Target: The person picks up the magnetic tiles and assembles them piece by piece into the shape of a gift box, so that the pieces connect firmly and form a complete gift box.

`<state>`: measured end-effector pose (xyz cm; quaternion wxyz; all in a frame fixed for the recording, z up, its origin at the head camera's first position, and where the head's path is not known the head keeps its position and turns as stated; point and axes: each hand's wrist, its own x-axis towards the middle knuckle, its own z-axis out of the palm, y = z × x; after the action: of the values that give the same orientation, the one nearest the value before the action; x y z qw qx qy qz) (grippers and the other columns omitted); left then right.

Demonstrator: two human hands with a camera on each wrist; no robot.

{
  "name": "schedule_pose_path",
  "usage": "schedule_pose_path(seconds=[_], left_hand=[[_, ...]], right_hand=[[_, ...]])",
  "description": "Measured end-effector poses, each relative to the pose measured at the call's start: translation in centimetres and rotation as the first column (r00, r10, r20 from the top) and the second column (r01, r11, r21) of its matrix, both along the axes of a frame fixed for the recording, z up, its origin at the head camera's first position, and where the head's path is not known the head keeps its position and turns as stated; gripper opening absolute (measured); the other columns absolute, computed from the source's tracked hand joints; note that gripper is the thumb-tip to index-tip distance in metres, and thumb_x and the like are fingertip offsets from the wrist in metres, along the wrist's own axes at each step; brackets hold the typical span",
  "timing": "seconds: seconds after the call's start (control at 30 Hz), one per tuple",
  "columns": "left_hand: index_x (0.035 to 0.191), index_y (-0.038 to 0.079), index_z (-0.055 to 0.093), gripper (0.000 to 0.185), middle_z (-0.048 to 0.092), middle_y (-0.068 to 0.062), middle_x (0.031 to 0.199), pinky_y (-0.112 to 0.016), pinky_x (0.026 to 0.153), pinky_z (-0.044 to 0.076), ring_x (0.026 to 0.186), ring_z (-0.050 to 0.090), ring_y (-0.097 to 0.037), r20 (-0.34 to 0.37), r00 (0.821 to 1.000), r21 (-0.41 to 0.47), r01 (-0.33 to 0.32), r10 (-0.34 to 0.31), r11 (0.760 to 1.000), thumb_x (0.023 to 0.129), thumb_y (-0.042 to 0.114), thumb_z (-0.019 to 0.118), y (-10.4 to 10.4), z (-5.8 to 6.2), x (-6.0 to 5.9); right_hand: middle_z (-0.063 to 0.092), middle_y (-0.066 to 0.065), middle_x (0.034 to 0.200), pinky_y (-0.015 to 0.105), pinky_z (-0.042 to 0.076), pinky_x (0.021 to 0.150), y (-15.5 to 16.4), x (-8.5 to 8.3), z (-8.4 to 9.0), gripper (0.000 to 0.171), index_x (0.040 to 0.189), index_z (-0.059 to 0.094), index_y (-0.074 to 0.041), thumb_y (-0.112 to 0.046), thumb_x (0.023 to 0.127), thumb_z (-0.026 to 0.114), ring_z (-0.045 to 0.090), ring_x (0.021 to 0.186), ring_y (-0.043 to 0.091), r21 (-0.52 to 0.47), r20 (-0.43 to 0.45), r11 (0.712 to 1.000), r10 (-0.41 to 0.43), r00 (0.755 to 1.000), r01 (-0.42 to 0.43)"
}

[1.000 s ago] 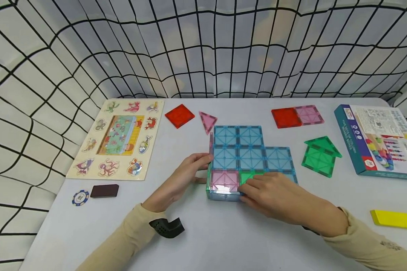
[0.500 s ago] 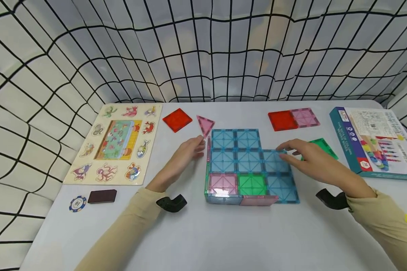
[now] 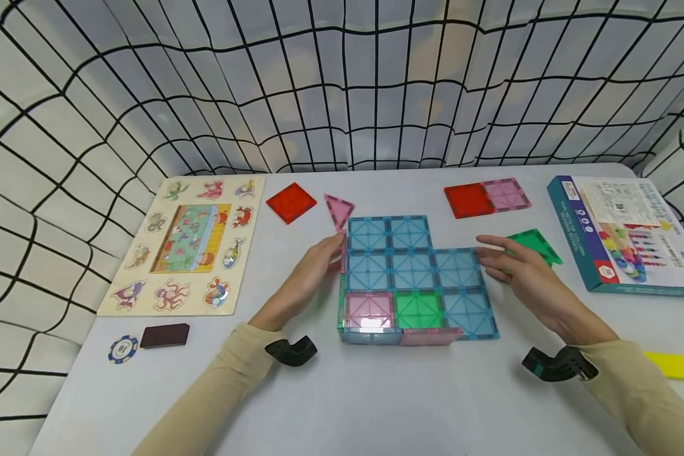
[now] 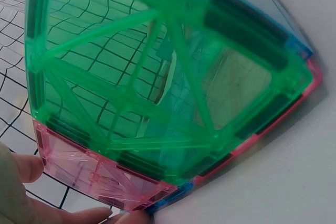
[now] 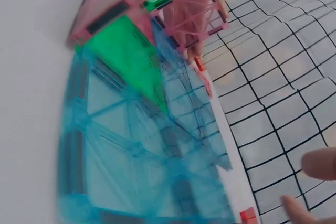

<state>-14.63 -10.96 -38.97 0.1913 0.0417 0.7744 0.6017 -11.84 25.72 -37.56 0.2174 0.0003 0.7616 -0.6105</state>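
Observation:
A flat structure of translucent magnetic tiles (image 3: 413, 269) lies mid-table, mostly blue, with one pink and one green square in its front row. Upright tiles stand along its left side and front: a green wall tile (image 4: 126, 93), a pink wall tile (image 4: 97, 171) behind it, and a pink front tile (image 3: 430, 336). My left hand (image 3: 302, 278) is at the left side, its fingertips against or very close to the pink wall tile. My right hand (image 3: 532, 282) has its fingers extended at the right edge of the blue tiles; whether they touch is unclear. It partly hides a green tile (image 3: 536, 246).
A red tile (image 3: 291, 202) and a pink triangle tile (image 3: 339, 211) lie behind left. A red tile (image 3: 469, 200) adjoins a pink one (image 3: 506, 194) behind right. An animal puzzle board (image 3: 242, 253) is left, a boxed toy (image 3: 633, 234) right, a yellow block (image 3: 674, 366) front right.
My right hand has left the front wall, uncovering a pink upright tile there, and moved to the structure's right edge. My left hand shifted slightly back along the left side.

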Motion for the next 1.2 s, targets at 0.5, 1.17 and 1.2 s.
schedule_pose_path(seconds=[0.5, 1.17, 1.2], left_hand=[[0.162, 0.006, 0.035, 0.062, 0.036, -0.011, 0.166, -0.052, 0.125, 0.028, 0.154, 0.031, -0.029, -0.009, 0.998, 0.061, 0.066, -0.065, 0.996, 0.113, 0.043, 0.03, -0.8, 0.2, 0.0], [0.152, -0.002, 0.045, 0.057, 0.052, -0.018, 0.148, -0.045, 0.119, 0.041, 0.135, 0.052, -0.033, 0.005, 0.99, 0.083, -0.144, 0.144, 0.986, 0.113, 0.038, 0.037, 0.3, 0.1, -2.7], [0.152, -0.002, 0.045, 0.056, 0.052, -0.018, 0.148, -0.044, 0.118, 0.041, 0.135, 0.052, -0.032, 0.008, 0.988, 0.096, -0.154, 0.154, 0.983, 0.113, 0.037, 0.037, 0.4, 0.1, -2.7]], right_hand=[[0.027, 0.014, 0.169, 0.042, 0.046, 0.114, -3.0, 2.5, 0.9, 0.06, 0.167, 0.023, -0.019, -0.027, 0.112, 0.047, 0.039, 0.146, 0.033, -0.04, -0.194, 0.994, 0.094, 0.977, -0.103], [0.03, 0.019, 0.168, 0.052, 0.022, 0.127, -5.3, -5.5, -1.0, 0.066, 0.167, 0.017, -0.005, -0.039, 0.114, 0.039, 0.034, 0.153, 0.037, -0.067, -0.072, 0.997, 0.033, 0.997, -0.038], [0.031, 0.019, 0.168, 0.051, 0.021, 0.127, -5.4, -5.8, -1.0, 0.067, 0.167, 0.015, -0.006, -0.039, 0.114, 0.038, 0.033, 0.153, 0.036, -0.096, -0.059, 0.995, 0.023, 0.998, -0.029]])
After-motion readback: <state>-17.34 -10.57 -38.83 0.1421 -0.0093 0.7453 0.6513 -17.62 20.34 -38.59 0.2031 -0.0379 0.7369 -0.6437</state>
